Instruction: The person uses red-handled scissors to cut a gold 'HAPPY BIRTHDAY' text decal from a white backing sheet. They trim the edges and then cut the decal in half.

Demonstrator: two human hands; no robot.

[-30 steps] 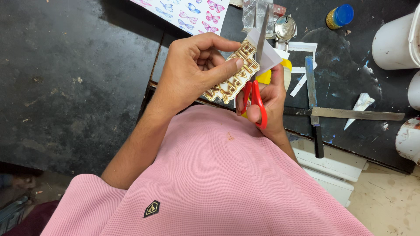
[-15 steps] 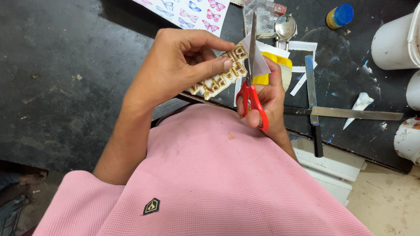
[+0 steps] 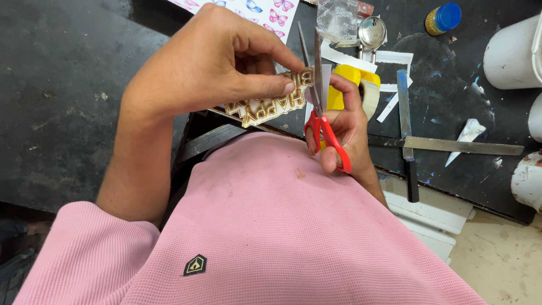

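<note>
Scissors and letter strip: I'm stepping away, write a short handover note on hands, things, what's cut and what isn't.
Left hand: pinches the gold letter strip by its top edge, thumb along the front, held over the lap.
Right hand: fingers through the red scissors, blades pointing up and slightly parted at the strip's right end.
Table: butterfly sheet, yellow tape dispenser, white paper scraps, steel ruler, a blue-capped jar.
Done: white scraps already lie on the table.
Left: white backing still shows at the strip's right end, by the blades.
</note>
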